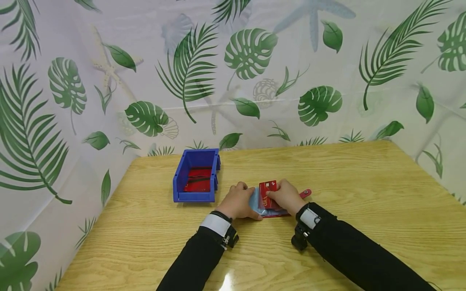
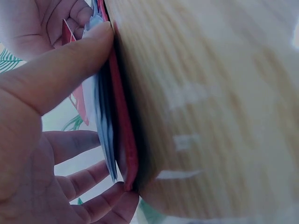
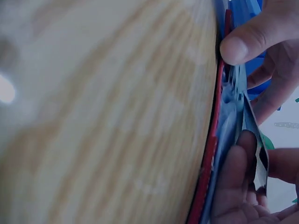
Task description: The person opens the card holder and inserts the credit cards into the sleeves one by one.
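Observation:
A red card holder with clear plastic sleeves (image 1: 256, 204) lies opened on the table, its cover showing as a red edge (image 2: 122, 116) in the left wrist view. My left hand (image 1: 238, 201) holds it from the left, thumb on the near edge and fingers spread toward the far edge. Between thumb and fingers my right hand (image 1: 285, 197) pinches a red card marked VIP (image 1: 265, 196), which stands over the sleeves. From the right wrist, the card (image 3: 256, 123) shows edge-on, tilted away from the sleeves. The holder's snap strap (image 1: 306, 193) sticks out past the right hand.
A blue plastic bin (image 1: 196, 197) stands at the back left of the wooden table (image 1: 364, 210), with flat red items (image 1: 198, 185) inside. A leaf-patterned cloth (image 1: 276, 133) hangs behind the table and along its left side.

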A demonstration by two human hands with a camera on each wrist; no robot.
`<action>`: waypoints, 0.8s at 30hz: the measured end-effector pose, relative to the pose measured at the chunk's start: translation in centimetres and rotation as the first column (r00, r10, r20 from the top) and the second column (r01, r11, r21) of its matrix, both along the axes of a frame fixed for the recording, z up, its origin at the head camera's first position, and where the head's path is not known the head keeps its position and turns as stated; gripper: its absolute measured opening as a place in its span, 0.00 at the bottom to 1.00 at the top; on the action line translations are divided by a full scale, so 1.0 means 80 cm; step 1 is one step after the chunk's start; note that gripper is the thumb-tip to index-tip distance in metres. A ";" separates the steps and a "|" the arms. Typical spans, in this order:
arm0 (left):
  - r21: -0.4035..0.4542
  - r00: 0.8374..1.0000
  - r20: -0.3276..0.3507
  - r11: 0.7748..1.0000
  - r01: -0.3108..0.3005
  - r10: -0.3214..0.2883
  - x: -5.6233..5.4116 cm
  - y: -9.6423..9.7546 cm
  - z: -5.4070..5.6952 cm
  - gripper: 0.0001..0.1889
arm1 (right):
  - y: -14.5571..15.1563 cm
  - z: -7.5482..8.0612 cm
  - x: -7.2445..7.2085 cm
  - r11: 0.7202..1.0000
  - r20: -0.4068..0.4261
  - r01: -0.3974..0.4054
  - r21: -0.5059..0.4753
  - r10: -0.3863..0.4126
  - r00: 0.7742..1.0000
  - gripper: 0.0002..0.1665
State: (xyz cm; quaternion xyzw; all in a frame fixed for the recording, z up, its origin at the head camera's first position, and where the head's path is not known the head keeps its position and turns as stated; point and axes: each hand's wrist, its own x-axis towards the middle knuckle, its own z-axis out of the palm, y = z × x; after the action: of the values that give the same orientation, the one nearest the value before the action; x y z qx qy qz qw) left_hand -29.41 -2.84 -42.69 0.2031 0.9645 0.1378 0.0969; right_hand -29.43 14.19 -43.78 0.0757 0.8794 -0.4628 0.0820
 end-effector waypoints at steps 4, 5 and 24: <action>0.002 1.000 -0.001 1.000 0.001 -0.001 -0.001 0.000 -0.001 0.50 | 0.002 -0.001 -0.002 0.995 0.009 -0.031 0.092 0.030 1.000 0.17; 0.001 1.000 -0.001 1.000 0.001 -0.001 -0.001 0.000 -0.001 0.50 | 0.003 -0.001 -0.003 0.995 0.018 -0.035 0.097 0.033 0.999 0.18; 0.033 1.000 0.019 0.999 -0.006 0.006 -0.001 -0.001 0.000 0.49 | -0.002 0.003 0.006 0.892 -0.073 -0.220 0.394 0.269 0.960 0.20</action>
State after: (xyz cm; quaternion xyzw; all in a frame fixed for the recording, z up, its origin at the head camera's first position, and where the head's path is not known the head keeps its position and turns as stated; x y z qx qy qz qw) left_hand -29.49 -2.90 -42.70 0.2005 0.9618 0.1560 0.1023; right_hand -28.97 14.01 -43.52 -0.0503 0.9585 -0.2723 0.0679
